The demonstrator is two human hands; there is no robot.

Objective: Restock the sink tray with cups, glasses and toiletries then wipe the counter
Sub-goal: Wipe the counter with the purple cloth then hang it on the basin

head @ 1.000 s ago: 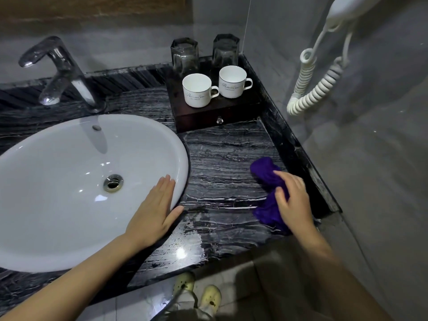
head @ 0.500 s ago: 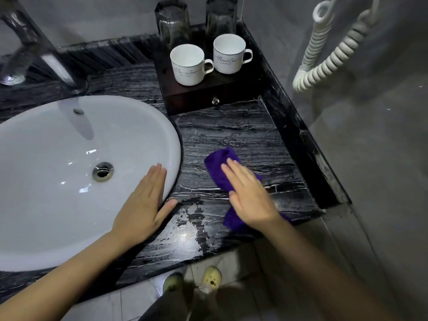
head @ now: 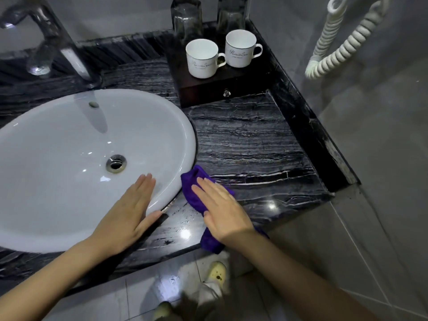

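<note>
My right hand (head: 222,209) presses flat on a purple cloth (head: 193,188) lying on the black marble counter (head: 250,144), just right of the white sink (head: 69,158). My left hand (head: 129,212) rests flat, fingers straight, on the sink's front right rim. At the back right a dark wooden tray (head: 208,89) with a small drawer knob carries two white cups (head: 202,59) (head: 240,48). Behind the cups stand two upturned glasses (head: 187,19) (head: 231,13).
A chrome tap (head: 46,42) rises at the back left. A white coiled cord (head: 335,47) hangs on the grey wall to the right. A raised black ledge (head: 312,126) borders the counter's right side. My shoes (head: 216,272) show on the tiled floor below.
My right hand has slid the purple cloth leftward across the counter, from the right ledge to the sink's edge. My left hand has stayed on the sink rim.
</note>
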